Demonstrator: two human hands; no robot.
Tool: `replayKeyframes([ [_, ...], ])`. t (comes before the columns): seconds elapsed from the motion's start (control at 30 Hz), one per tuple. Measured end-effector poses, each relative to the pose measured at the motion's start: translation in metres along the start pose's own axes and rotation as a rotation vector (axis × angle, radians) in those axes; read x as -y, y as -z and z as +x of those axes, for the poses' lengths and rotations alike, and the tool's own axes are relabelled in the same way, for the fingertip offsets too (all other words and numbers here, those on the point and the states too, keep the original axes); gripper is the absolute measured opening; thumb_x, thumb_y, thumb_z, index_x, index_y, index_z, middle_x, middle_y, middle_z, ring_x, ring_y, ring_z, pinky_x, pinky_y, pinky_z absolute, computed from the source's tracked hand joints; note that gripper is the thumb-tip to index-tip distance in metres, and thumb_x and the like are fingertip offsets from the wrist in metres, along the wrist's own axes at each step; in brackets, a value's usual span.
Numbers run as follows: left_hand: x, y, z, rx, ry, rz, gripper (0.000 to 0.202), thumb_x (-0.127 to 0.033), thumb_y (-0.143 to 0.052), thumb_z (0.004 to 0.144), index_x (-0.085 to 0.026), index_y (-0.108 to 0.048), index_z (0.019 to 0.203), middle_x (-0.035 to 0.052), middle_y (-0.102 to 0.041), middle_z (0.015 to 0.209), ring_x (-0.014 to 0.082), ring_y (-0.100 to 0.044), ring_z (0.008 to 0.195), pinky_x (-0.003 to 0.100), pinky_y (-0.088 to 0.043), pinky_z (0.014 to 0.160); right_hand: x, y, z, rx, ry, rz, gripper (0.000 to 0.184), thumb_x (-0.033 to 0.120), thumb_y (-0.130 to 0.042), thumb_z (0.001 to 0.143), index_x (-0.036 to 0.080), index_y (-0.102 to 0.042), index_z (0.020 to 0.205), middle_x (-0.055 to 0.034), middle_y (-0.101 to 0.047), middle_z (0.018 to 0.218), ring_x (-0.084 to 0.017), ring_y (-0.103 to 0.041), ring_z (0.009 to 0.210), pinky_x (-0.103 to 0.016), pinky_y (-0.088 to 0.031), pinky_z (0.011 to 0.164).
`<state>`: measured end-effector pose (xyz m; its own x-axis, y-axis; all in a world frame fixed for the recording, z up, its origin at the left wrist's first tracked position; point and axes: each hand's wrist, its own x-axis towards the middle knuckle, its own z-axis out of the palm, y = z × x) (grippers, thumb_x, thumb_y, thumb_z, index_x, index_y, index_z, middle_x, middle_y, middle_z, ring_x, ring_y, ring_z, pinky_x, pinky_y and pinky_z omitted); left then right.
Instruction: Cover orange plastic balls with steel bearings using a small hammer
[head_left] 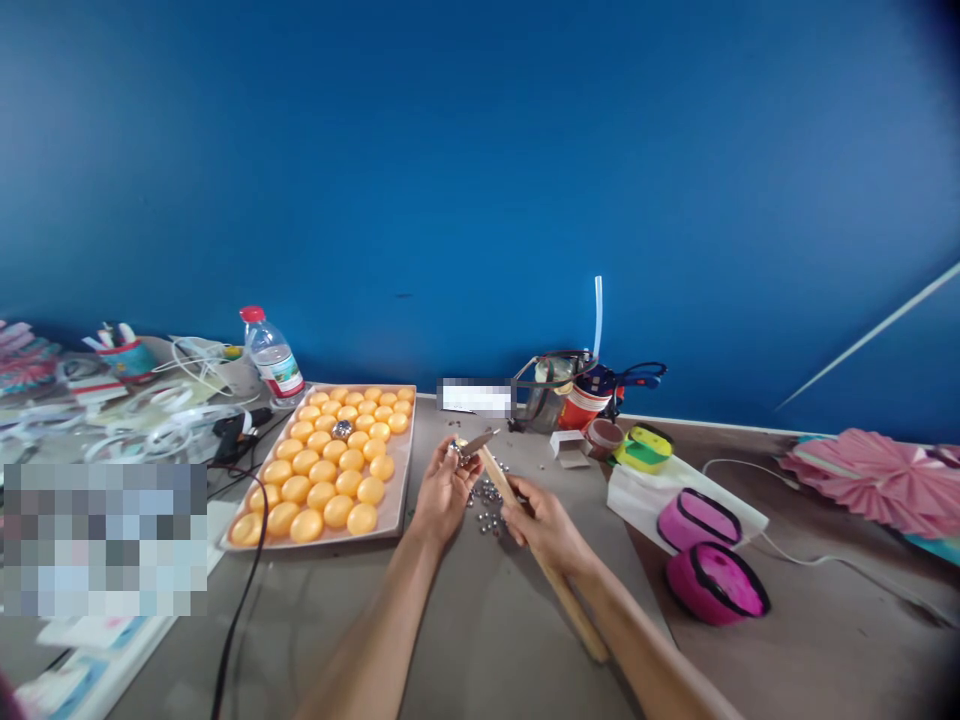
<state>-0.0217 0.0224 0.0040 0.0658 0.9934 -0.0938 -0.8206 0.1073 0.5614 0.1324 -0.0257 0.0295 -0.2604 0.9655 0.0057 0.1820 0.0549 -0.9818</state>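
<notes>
My right hand (544, 520) is wrapped round the long wooden handle of a hammer (559, 585). Its narrow metal head, pointed at one end, crosses just above my left fingers. In my left hand (442, 490), the curled fingers grip a small shiny silver piece (457, 446), partly hidden by the fingers and the hammer head. Several small silver beads (491, 522) lie scattered on the grey table between my hands. Left of them is a shallow tray (409, 450) of orange balls (322, 470), with one silver studded ball (342, 429) among them.
A red-capped bottle (274, 355) stands behind the tray. A black cable (244, 600) crosses its front left corner. To the right are a small white box (570, 448), a yellow-green case (645, 448), and pink and magenta cases (716, 583). Containers with tools stand against the blue wall (480, 200).
</notes>
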Motion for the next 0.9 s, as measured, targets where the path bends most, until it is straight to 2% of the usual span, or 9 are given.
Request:
replayKeyframes([
  [0.2, -0.002, 0.000, 0.000, 0.013, -0.011, -0.002, 0.027, -0.026, -0.064, 0.076, -0.025, -0.053, 0.101, 0.0007, -0.065, 0.084, 0.0152, -0.064, 0.082, 0.034, -0.042, 0.089, 0.005, 0.001, -0.001, -0.002, 0.025, 0.031, 0.044, 0.029, -0.053, 0.077, 0.013, -0.050, 0.118, 0.0069, -0.045, 0.053, -0.007, -0.040, 0.045, -0.020, -0.033, 0.046],
  [0.33, -0.002, 0.001, 0.000, -0.016, 0.003, 0.008, 0.027, -0.023, -0.064, 0.076, -0.026, -0.053, 0.100, 0.0010, -0.066, 0.087, 0.0140, -0.062, 0.082, 0.032, -0.043, 0.083, 0.006, -0.001, 0.000, 0.014, -0.031, -0.045, 0.033, 0.027, -0.053, 0.076, 0.014, -0.058, 0.106, 0.0076, -0.043, 0.049, -0.008, -0.040, 0.043, -0.020, -0.033, 0.046],
  [0.43, -0.002, 0.000, 0.000, 0.017, 0.008, -0.003, 0.028, -0.025, -0.064, 0.077, -0.024, -0.054, 0.102, 0.0012, -0.066, 0.085, 0.0145, -0.062, 0.081, 0.034, -0.043, 0.086, 0.006, 0.002, 0.000, 0.001, -0.017, -0.053, 0.034, 0.028, -0.051, 0.077, 0.014, -0.057, 0.108, 0.0078, -0.043, 0.049, -0.008, -0.040, 0.043, -0.020, -0.035, 0.047],
  [0.5, -0.002, 0.000, 0.000, 0.033, 0.013, -0.012, 0.029, -0.027, -0.065, 0.076, -0.024, -0.054, 0.103, 0.0013, -0.065, 0.083, 0.0151, -0.063, 0.079, 0.036, -0.043, 0.087, 0.002, 0.008, 0.002, -0.057, 0.015, -0.077, 0.038, 0.030, -0.050, 0.079, 0.014, -0.054, 0.113, 0.0067, -0.047, 0.052, -0.009, -0.043, 0.044, -0.021, -0.037, 0.048],
  [0.57, -0.003, 0.000, 0.000, 0.026, 0.012, -0.019, 0.029, -0.028, -0.066, 0.076, -0.023, -0.055, 0.102, 0.0019, -0.065, 0.082, 0.0152, -0.063, 0.076, 0.036, -0.044, 0.085, -0.005, 0.015, 0.006, -0.181, 0.039, -0.182, 0.038, 0.031, -0.049, 0.079, 0.015, -0.053, 0.114, 0.0027, -0.055, 0.061, -0.011, -0.049, 0.050, -0.023, -0.042, 0.052],
  [0.63, -0.004, 0.001, 0.000, 0.024, 0.007, -0.029, 0.029, -0.027, -0.066, 0.075, -0.022, -0.055, 0.101, 0.0027, -0.066, 0.084, 0.0149, -0.063, 0.076, 0.034, -0.045, 0.082, -0.017, 0.022, 0.011, -0.321, 0.103, -0.348, 0.034, 0.030, -0.048, 0.079, 0.015, -0.056, 0.109, -0.0051, -0.062, 0.081, -0.017, -0.058, 0.070, -0.027, -0.047, 0.065],
  [0.7, -0.005, 0.001, -0.001, 0.035, 0.019, -0.043, 0.031, -0.026, -0.067, 0.074, -0.022, -0.056, 0.103, 0.0035, -0.066, 0.087, 0.0150, -0.063, 0.076, 0.033, -0.046, 0.081, -0.030, 0.027, 0.016, -0.423, 0.140, -0.504, 0.032, 0.028, -0.045, 0.079, 0.014, -0.057, 0.105, -0.0104, -0.063, 0.095, -0.020, -0.059, 0.084, -0.031, -0.047, 0.076],
  [0.8, -0.007, 0.001, -0.001, 0.048, 0.054, -0.067, 0.033, -0.026, -0.067, 0.074, -0.022, -0.056, 0.105, 0.0044, -0.066, 0.088, 0.0150, -0.063, 0.076, 0.033, -0.047, 0.079, -0.046, 0.031, 0.020, -0.488, 0.132, -0.659, 0.033, 0.022, -0.044, 0.078, 0.013, -0.058, 0.106, -0.0121, -0.062, 0.099, -0.021, -0.059, 0.087, -0.034, -0.046, 0.080],
  [0.9, -0.007, -0.001, -0.002, 0.047, 0.067, -0.072, 0.034, -0.027, -0.066, 0.074, -0.021, -0.057, 0.106, 0.0048, -0.066, 0.090, 0.0144, -0.063, 0.076, 0.031, -0.047, 0.077, -0.052, 0.031, 0.020, -0.491, 0.104, -0.757, 0.035, 0.020, -0.045, 0.077, 0.014, -0.056, 0.109, -0.0118, -0.061, 0.103, -0.020, -0.059, 0.087, -0.033, -0.047, 0.078],
])
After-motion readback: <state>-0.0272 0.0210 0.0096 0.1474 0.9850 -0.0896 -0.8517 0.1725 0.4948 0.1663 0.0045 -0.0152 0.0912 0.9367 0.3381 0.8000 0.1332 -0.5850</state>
